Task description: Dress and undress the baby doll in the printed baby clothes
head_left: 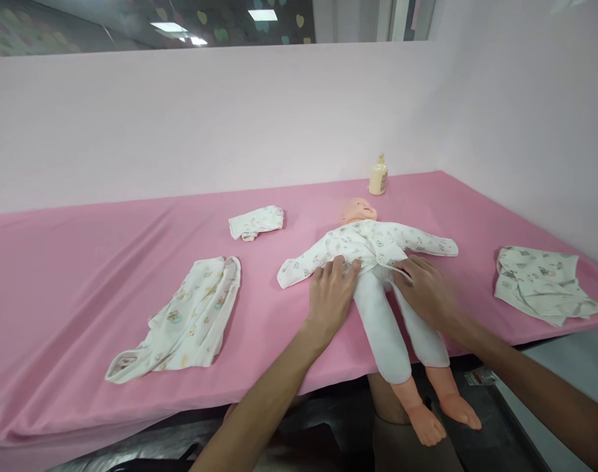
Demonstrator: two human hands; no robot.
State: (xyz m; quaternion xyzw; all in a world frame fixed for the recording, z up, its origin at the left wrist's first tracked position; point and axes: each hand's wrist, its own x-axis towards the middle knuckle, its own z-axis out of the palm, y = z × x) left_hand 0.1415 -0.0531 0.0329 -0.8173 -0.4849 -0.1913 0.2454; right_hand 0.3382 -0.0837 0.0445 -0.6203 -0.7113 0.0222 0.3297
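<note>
A baby doll [381,328] lies on its back on the pink-covered table, its legs hanging over the front edge. It wears a white printed baby shirt [360,239] and white leggings. My left hand [332,292] is closed on the shirt's lower hem at the doll's left-of-picture side; its fingertips are partly hidden in the cloth. On the other side, my right hand [424,288] pinches a thin white strip at the shirt's hem, above the thigh. The shirt's long sleeves are spread out to both sides.
The pink cloth [107,275] covers the table. On it are a printed baby garment [195,314] at left, a small folded garment [256,223] behind, another folded garment [542,285] at right and a pump bottle [378,177] near the back wall.
</note>
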